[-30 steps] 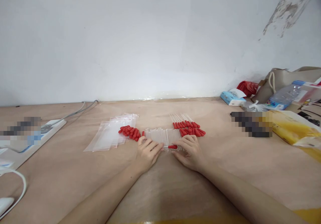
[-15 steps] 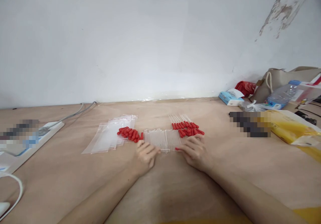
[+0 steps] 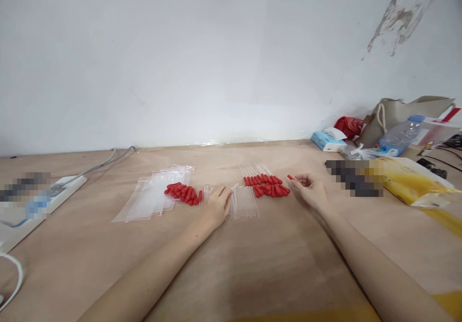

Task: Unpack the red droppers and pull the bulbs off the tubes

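Clear thin dropper tubes (image 3: 245, 202) lie side by side in a row in the middle of the table. My left hand (image 3: 216, 207) rests over the left part of this row, its fingers drawn together at the tubes; what is between the fingertips is hidden. My right hand (image 3: 309, 189) is to the right, with thumb and fingers closed on a red rubber dropper bulb (image 3: 290, 177); whether a tube is in it I cannot tell. Loose red bulbs (image 3: 183, 193) are heaped left of the tubes. Droppers with red bulbs (image 3: 267, 181) lie just left of my right hand, their tubes pointing away.
Clear plastic bags (image 3: 144, 199) lie flat at the left, partly under the bulbs. A power strip (image 3: 67, 197) with cables is farther left. Right: a tissue pack (image 3: 327, 141), a plastic bottle (image 3: 399, 136), a yellow packet (image 3: 407, 182) and a bag (image 3: 407, 112). A wall stands behind.
My right hand has moved right and away from the tubes, carrying the red bulb past the droppers. My left hand has shifted forward onto the row of tubes.
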Available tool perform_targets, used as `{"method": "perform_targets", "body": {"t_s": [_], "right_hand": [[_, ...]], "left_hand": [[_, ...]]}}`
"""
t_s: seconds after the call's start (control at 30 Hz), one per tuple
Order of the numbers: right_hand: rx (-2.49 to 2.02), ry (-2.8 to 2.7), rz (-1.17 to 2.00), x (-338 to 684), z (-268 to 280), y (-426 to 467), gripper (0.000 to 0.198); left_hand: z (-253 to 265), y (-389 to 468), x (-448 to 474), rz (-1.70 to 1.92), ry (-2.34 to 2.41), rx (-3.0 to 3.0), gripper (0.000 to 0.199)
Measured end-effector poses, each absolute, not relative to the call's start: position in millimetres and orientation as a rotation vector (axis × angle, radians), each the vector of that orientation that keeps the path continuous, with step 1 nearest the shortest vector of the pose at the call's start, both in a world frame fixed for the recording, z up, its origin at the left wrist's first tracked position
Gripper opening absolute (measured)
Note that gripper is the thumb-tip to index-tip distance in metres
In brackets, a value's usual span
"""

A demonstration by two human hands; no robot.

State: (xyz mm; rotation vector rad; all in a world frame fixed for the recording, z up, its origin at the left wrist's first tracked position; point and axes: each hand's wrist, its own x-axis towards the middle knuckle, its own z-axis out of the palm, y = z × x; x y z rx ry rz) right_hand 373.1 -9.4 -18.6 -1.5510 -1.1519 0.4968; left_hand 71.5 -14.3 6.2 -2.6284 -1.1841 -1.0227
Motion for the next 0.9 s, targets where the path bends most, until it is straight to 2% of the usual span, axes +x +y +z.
{"method": "perform_targets", "body": {"t_s": [0.27,0.43,0.57,0.73,0.9], "right_hand": [[-1.572,-1.241,0.689,373,-27,-10,0.03],[-1.608,-1.335,0.655,372,-27,-10,0.032],[-1.66,-1.374,0.544,371,-25,-11,0.036],[-1.703,-1.224,0.611,369,-19,-10,0.045],[-1.835,-1.228,0.681,367,-6,4,0.031]], "left_hand": [[6,-20,95,-0.937,-1.067,-2.808,0.017],[6,-31,97,-0.872,-1.12,-2.841,0.014],[8,-34,95,-0.913,-1.085,-2.833,0.021],[10,-34,77,-1.043,-1.006,-2.708,0.026],[5,-35,46,-1.039,-0.976,-2.632,0.018]]}}
